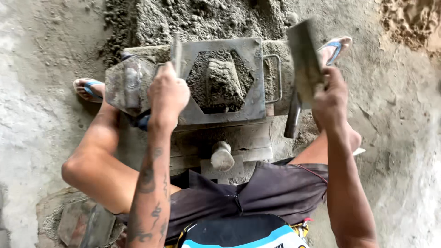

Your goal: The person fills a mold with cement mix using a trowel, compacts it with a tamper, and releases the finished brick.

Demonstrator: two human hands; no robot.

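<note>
A square steel mould point(248, 96) with a hexagonal opening lies on wooden boards in front of me. Grey cement mix point(223, 82) is heaped inside the opening. My left hand point(167, 94) is closed on an upright metal handle point(176, 53) at the mould's left side. My right hand point(330, 98) grips a flat steel trowel point(303, 57), its blade raised to the right of the mould. A wire loop handle point(274, 78) sticks out of the mould's right side.
A pile of grey cement mix point(197, 18) lies behind the mould. A hexagonal steel plate point(125, 87) leans at the left. My feet in blue sandals point(87, 87) rest on either side. A rounded tamper knob point(222, 156) stands near my lap. Metal pieces point(85, 222) lie lower left.
</note>
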